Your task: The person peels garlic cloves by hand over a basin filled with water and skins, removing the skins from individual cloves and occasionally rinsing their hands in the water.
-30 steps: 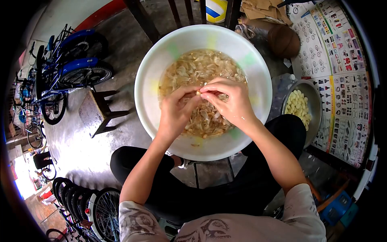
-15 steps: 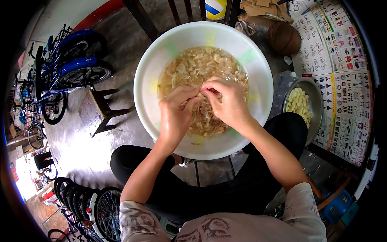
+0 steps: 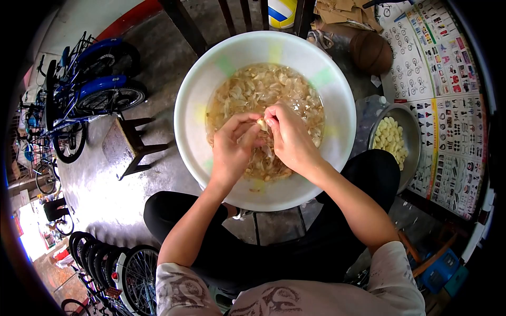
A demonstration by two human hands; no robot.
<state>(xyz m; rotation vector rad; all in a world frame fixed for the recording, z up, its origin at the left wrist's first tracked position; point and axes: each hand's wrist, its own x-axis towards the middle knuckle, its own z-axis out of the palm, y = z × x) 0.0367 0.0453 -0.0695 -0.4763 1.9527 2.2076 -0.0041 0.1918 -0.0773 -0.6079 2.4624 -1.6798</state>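
Observation:
A large white basin (image 3: 191,137) sits in front of me, with water and many loose garlic skins (image 3: 263,84) floating in it. Over its middle, both my hands meet at a garlic clove (image 3: 262,124). My left hand (image 3: 232,150) pinches the clove between thumb and fingers. My right hand (image 3: 292,139) is closed at the clove's upper right side, its thumb and forefinger pressed on it, with a thin pale bit of skin hanging below. To the right, a steel bowl (image 3: 414,145) holds several peeled garlic cloves (image 3: 390,137).
A small wooden stool (image 3: 121,145) stands left of the basin. Parked bicycles (image 3: 105,89) line the left side. Behind the basin are a dark wooden chair (image 3: 226,16), a volleyball (image 3: 282,13) and a basketball (image 3: 371,51). A printed poster sheet (image 3: 448,105) covers the right side.
My fingers have parted slightly, so the pale clove now shows between them. My right hand has tilted more upright. The basin appears slightly lower in view.

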